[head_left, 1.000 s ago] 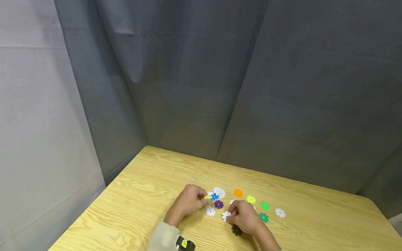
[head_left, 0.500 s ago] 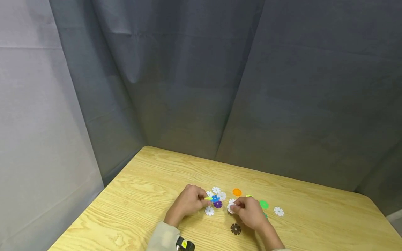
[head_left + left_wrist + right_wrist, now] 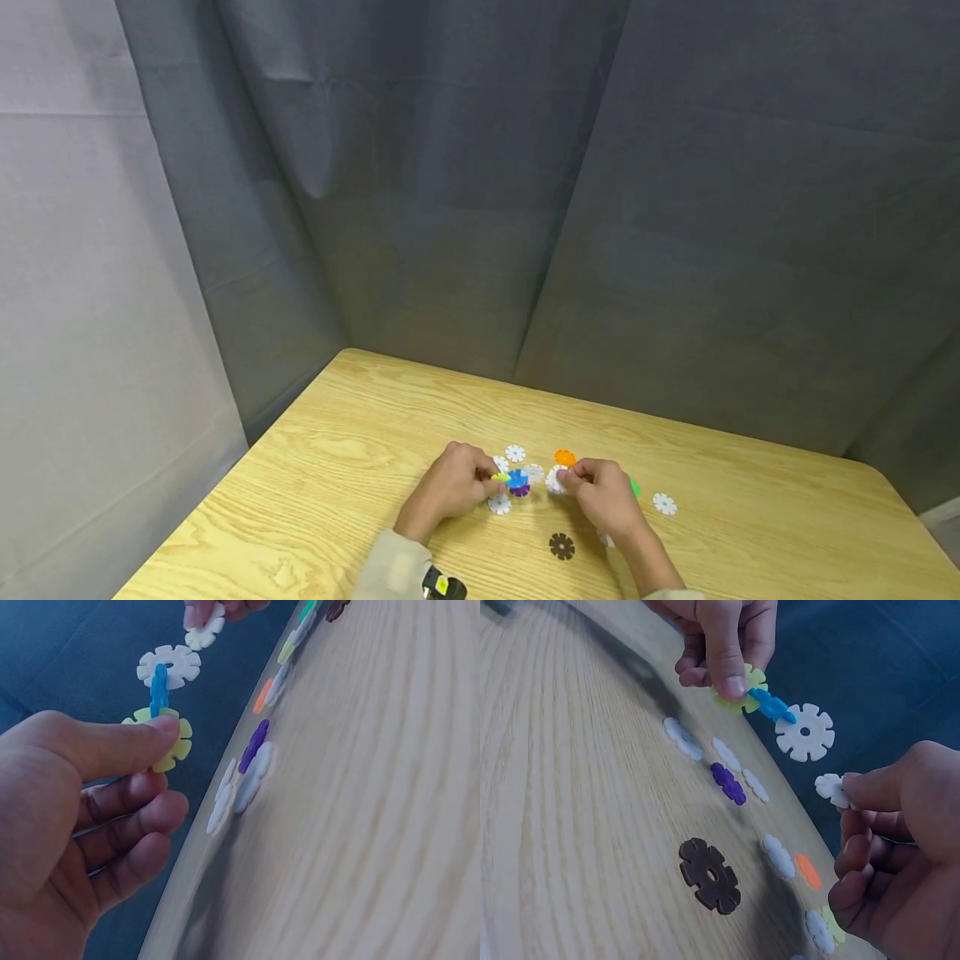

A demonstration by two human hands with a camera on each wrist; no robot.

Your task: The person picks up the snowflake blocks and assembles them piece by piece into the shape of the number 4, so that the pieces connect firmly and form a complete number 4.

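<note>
Risk no. 1 is the small chain coming apart – the left hand [image 3: 67, 825] pinches only the yellow-green disc [image 3: 166, 742] between thumb and forefinger, so the blue disc [image 3: 159, 688] slotted edge-on into it and the white disc [image 3: 169, 666] beyond hang unsupported, and a sideways push on the slots could likely pop them loose. The right hand [image 3: 889, 847] pinches a loose white piece [image 3: 832, 790] at its fingertips, held just beside the chain, not touching; a slanted approach could miss the notch. Chain is flat, notched, flower-shaped plastic, held above the table [image 3: 337, 467], w/ spare discs – purple disc [image 3: 728, 783], brown disc [image 3: 709, 875] etc. – lying below.
</note>
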